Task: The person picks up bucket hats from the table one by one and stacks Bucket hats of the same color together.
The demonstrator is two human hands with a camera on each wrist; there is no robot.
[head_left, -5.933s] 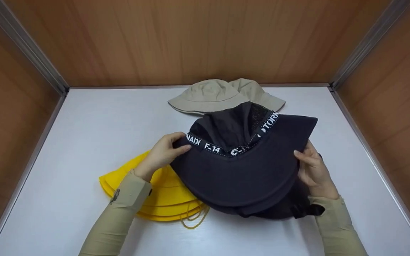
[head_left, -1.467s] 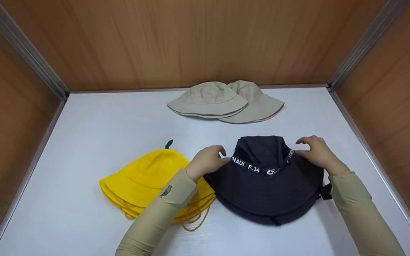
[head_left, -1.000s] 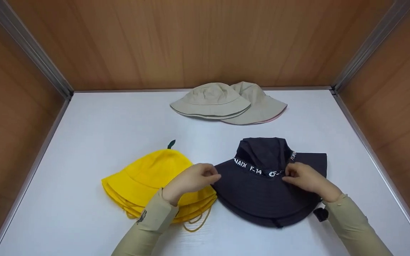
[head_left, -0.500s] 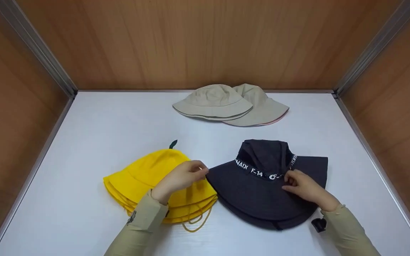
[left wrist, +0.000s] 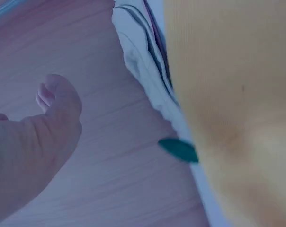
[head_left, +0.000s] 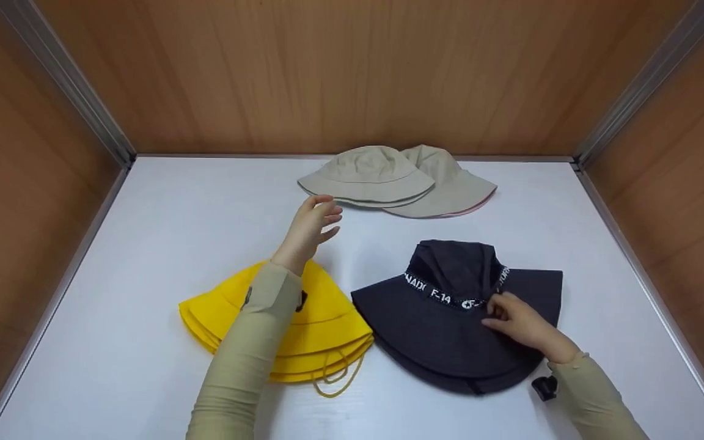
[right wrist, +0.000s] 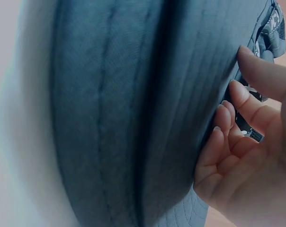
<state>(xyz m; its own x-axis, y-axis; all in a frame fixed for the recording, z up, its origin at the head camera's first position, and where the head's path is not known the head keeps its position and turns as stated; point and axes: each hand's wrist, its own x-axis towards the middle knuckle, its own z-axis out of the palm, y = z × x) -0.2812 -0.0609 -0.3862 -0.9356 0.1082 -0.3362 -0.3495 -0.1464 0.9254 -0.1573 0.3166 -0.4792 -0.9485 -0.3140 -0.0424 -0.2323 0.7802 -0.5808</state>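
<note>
My left hand (head_left: 312,226) is raised past the crown of the stacked yellow bucket hats (head_left: 327,333), just short of the beige bucket hats (head_left: 367,174); its fingers are loosely bent and hold nothing. In the left wrist view the hand (left wrist: 39,127) appears against the wood panel, with yellow fabric (left wrist: 237,71) and a green leaf tab (left wrist: 178,149) beside it. My right hand (head_left: 520,321) rests with relaxed, bent fingers on the dark sun hats (head_left: 437,342), by the lettered band. Seen from the right wrist, thumb and fingertips touch the brim (right wrist: 181,118) without fabric pinched between them.
A second beige hat with a reddish brim edge (head_left: 450,189) lies partly under the first at the back. Wood panels (head_left: 352,73) wall the white table (head_left: 162,226) on three sides. A cord (head_left: 337,391) hangs from the yellow hats, and a black strap end (head_left: 544,388) lies near my right sleeve.
The dark hats, earlier held up by both hands, now lie on the table. My left hand has left their brim and moved forward toward the beige hats; the right has settled on the brim.
</note>
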